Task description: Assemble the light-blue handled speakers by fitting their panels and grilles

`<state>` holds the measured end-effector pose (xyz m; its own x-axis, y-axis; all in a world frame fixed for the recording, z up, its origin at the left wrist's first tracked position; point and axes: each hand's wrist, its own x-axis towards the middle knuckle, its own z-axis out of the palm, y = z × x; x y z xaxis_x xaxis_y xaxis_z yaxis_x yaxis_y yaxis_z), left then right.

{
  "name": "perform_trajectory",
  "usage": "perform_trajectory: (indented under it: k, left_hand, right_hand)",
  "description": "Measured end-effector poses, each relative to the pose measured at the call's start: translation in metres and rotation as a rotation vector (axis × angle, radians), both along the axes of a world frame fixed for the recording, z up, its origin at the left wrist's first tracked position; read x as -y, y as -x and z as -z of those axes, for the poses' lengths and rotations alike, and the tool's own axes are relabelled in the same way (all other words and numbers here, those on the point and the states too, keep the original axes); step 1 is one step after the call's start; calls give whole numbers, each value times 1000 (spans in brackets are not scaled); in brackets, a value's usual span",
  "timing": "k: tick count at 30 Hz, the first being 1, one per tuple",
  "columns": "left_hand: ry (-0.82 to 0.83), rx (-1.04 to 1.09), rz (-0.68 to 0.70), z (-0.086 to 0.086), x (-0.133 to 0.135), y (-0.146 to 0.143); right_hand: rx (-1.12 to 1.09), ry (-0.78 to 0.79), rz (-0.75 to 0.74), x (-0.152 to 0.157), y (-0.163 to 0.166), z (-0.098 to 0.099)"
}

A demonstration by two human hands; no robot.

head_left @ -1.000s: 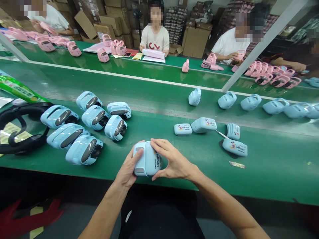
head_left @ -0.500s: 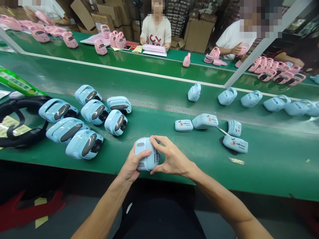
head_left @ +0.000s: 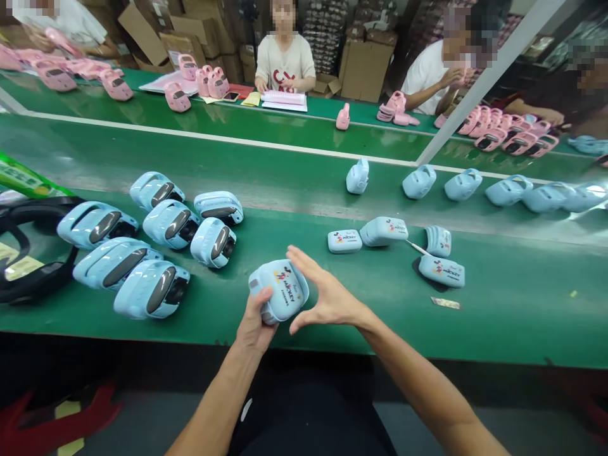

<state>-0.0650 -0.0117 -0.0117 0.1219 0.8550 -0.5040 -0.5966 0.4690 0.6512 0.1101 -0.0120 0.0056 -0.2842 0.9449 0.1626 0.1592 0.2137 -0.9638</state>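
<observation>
My left hand (head_left: 255,323) grips a light-blue plastic casing (head_left: 291,297) printed with a cartoon mouse and the word Mickey, its thumb lying over the lower left side. The printed face is turned up and to the right. My right hand (head_left: 332,294) is close to the casing's right side, thumb and fingers spread wide apart. Left of my hands stand several glossy blue casings with dark windows (head_left: 152,289). On the right lie several printed blue covers (head_left: 384,231), some stacked; a thin white stick (head_left: 417,248) lies among them.
Blue handled casings (head_left: 462,184) form a row on the belt (head_left: 285,171) ahead. Black headgear (head_left: 40,294) and a green packet (head_left: 28,177) lie at far left. Across the line, people handle pink casings (head_left: 491,138). A small strip (head_left: 445,303) lies at right.
The casing has turned in my left hand, so its printed face now shows. My right hand has opened and moved off the casing. The view has shifted slightly right.
</observation>
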Motion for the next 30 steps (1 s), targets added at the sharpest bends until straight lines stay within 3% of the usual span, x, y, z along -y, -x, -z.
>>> perform_trajectory:
  k: [3, 6, 10, 14, 19, 26, 30]
  left_hand:
    - [-164, -24, -73, 5, -6, 3]
    - [-333, -127, 27, 1, -14, 11]
    - [-387, -133, 212, -16, -20, 21]
    - [-308, -297, 180, -26, -14, 18]
    - [-235, -303, 135, -24, -9, 13]
    - [-203, -293, 141, -19, -11, 15]
    - [-238, -296, 208, -12, -21, 20]
  right_hand:
    - [-392, 311, 295, 10, 10, 12]
    - [-664, 568, 240, 16, 22, 23]
    - [-629, 392, 276, 15, 21, 29]
    - [-489, 282, 236, 18, 14, 28]
    - [-513, 266, 205, 21, 17, 31]
    - [-547, 273, 271, 19, 22, 30]
    - [-529, 251, 268, 13, 19, 33]
